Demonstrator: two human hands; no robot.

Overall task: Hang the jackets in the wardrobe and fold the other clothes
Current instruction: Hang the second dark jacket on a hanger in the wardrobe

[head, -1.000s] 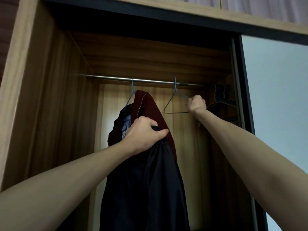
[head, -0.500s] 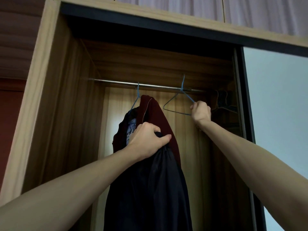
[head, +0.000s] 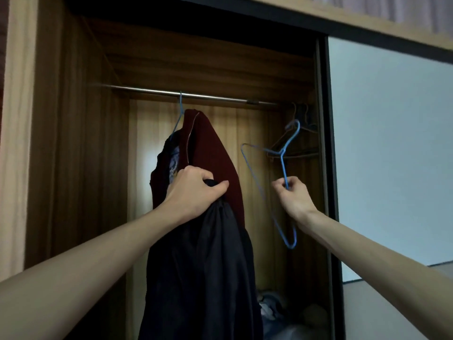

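My left hand [head: 193, 190] grips a bunched black jacket [head: 203, 271] that hangs down in front of the open wardrobe. Behind it a dark red jacket [head: 210, 153] hangs on a blue hanger from the metal rail [head: 152, 90]. My right hand [head: 293, 195] pinches an empty blue wire hanger [head: 283, 158] by one arm. That hanger is off the rail, tilted, with its hook pointing up and to the right, below the rail's right end.
Several dark hangers [head: 300, 141] hang at the rail's far right. The pale sliding door [head: 392, 155] covers the right side. Bundled clothes [head: 272, 307] lie on the wardrobe floor. The wooden side wall [head: 73, 143] stands at the left.
My right hand has lifted the blue hanger off the rail and brought it down and towards me, turning it. My left hand kept its grip on the black jacket.
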